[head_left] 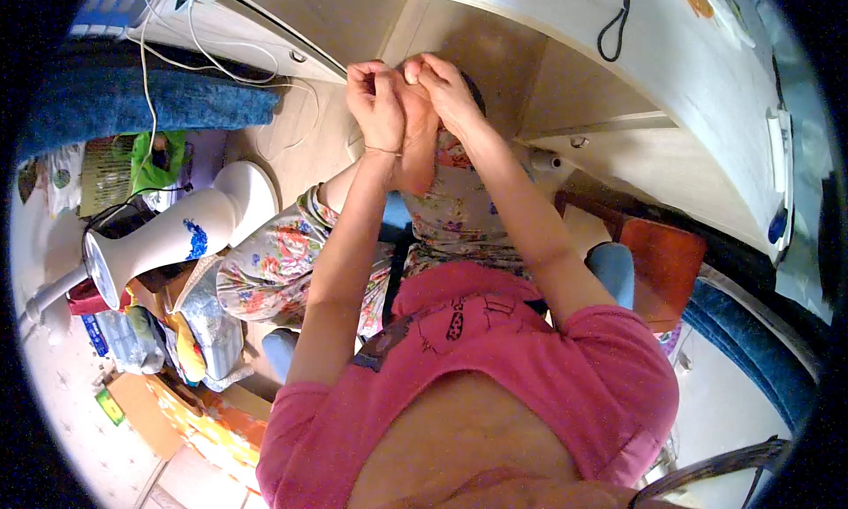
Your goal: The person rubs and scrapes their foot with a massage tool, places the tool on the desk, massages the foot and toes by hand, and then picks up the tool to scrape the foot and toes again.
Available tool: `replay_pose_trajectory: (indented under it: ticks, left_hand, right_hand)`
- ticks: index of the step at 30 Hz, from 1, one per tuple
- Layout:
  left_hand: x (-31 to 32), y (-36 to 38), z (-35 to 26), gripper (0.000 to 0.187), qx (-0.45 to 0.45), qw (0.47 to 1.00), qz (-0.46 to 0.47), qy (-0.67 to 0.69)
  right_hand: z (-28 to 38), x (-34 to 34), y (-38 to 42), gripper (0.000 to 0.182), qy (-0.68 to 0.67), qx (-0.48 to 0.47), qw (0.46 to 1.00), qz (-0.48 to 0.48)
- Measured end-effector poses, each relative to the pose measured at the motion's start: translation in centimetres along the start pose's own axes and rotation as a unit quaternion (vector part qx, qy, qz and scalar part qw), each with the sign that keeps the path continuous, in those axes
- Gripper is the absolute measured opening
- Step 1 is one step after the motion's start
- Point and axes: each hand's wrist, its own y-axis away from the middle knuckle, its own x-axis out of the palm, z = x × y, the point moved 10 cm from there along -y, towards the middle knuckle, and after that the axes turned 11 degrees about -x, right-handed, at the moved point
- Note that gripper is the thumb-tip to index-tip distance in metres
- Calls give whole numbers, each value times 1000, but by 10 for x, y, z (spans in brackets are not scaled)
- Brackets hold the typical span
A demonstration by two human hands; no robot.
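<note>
My bare foot (420, 163) is raised over my lap, sole towards me, its toes mostly covered by my fingers. Against the foot's left edge, my left hand (375, 107) is closed, its thumb pressed to curled fingers; what they grip, if anything, is too small to make out. My right hand (446, 94) is closed round the toe end from the other side, with thumb and fingertips together there. Floral trousers (274, 275) cover my legs, which are bent beneath my forearms.
A pale desk (707, 111) curves over the space ahead. To the left lies a white vase-shaped stand (168, 235), near loose white cables (305, 85) and piled clothes (212, 315). A reddish-brown panel (662, 266) is at my right, beside blue fabric (751, 350).
</note>
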Motion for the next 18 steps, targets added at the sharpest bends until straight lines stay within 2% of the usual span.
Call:
replay_pose_trajectory:
  ticks: [2,5,8,11,12,15,16,18]
  left_hand:
    - [5,5,-9,4,24,1000,2,-9]
    - [4,3,-4,4,-2,1000,3,11]
    - [-4,-9,11,6,-13,1000,5,16]
    - [-1,-15,26,14,-129,987,66,66]
    - [-2,-20,45,22,-169,976,91,99]
    - [19,-18,78,24,-311,905,202,209]
    - [24,-18,75,25,-306,899,253,182]
    - [29,-16,75,28,-327,888,271,180]
  right_hand:
    - [-18,-2,-11,16,50,6,998,40]
    - [-27,-1,-12,14,4,62,998,24]
    - [10,3,-7,15,21,-91,996,6]
    - [26,0,-1,19,240,-139,960,24]
    - [22,0,-4,21,282,-130,950,41]
    - [7,-3,-26,27,407,-103,903,89]
    - [-1,-3,-32,28,422,-39,900,98]
    - [-53,-8,-45,34,210,32,972,100]
